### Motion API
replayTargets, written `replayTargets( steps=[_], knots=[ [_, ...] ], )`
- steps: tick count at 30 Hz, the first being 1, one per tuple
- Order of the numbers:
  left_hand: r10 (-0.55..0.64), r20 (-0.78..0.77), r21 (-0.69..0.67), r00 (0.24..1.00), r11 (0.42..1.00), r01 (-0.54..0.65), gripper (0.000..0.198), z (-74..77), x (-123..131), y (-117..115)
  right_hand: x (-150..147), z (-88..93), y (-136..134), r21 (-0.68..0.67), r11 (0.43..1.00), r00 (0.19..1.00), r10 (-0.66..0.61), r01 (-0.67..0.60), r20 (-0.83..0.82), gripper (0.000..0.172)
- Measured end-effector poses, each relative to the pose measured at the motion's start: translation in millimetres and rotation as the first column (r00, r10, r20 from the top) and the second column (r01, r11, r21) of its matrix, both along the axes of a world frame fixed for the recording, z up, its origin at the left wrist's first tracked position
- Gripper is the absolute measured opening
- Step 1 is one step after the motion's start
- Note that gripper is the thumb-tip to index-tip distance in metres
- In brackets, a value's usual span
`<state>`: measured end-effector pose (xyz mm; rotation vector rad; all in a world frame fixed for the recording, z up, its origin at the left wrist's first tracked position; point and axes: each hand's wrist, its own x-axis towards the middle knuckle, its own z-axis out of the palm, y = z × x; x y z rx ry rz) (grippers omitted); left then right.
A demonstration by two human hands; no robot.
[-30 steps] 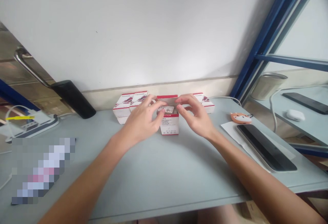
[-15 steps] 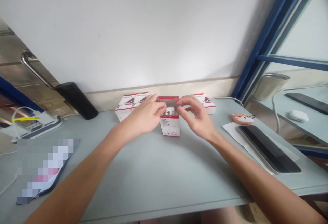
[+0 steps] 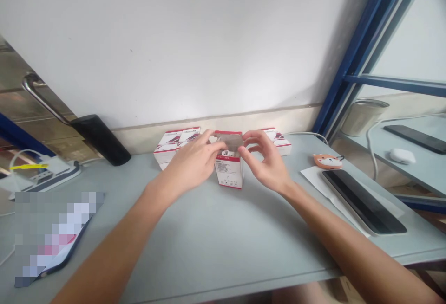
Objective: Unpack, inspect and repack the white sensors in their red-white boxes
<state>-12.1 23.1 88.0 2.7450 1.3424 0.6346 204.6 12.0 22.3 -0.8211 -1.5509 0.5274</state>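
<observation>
- Left hand: fingers narrowly bent at the mouth of an open white-and-red cardboard box; cannot tell whether they pinch anything.
- Right hand: half-open curve, fingertips against the box's right side.
- Box: upright near the grey desk's back edge.

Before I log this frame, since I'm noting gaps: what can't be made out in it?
All in the head view:
White contents of the open box: lower part hidden by its front wall.
Fine print on that wall: too small and blurred to read.
Boxes on the left: partly covered by the left hand.
Flat item at far left: masked by pixel blocks.
</observation>
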Motion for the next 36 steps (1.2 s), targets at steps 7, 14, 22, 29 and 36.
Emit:
replayTargets(
  steps=[7, 14, 22, 29, 36],
  knots=[
    [0.075, 0.806, -0.24, 0.587, 0.948, 0.209, 0.039, -36.6, 2, 0, -1, -3.0, 5, -0.029, 1.0, 0.996, 0.0, -0.003, -0.091, 0.042],
    [0.258, 0.885, -0.391, 0.387, 0.863, 0.32, 0.04, -52.2, 9, -1, -5, -0.4, 3, -0.344, 0.87, 0.913, 0.242, -0.354, -0.328, 0.05],
    [0.203, 0.896, -0.317, 0.396, 0.915, 0.249, 0.022, -53.1, 16, -4, -10, 4.1, -5, -0.373, 0.727, 0.803, 0.42, -0.576, -0.423, 0.062],
    [0.049, 0.883, -0.172, 0.468, 0.959, 0.224, 0.025, -60.7, 10, -6, -17, 0.9, -6, -0.311, 0.843, 0.884, 0.343, -0.439, -0.317, 0.039],
    [-0.118, 0.797, -0.094, 0.592, 0.945, 0.314, 0.034, -72.8, -4, -2, -9, -10.3, -3, -0.028, 0.988, 0.986, 0.155, -0.154, 0.061, 0.026]
  ],
)
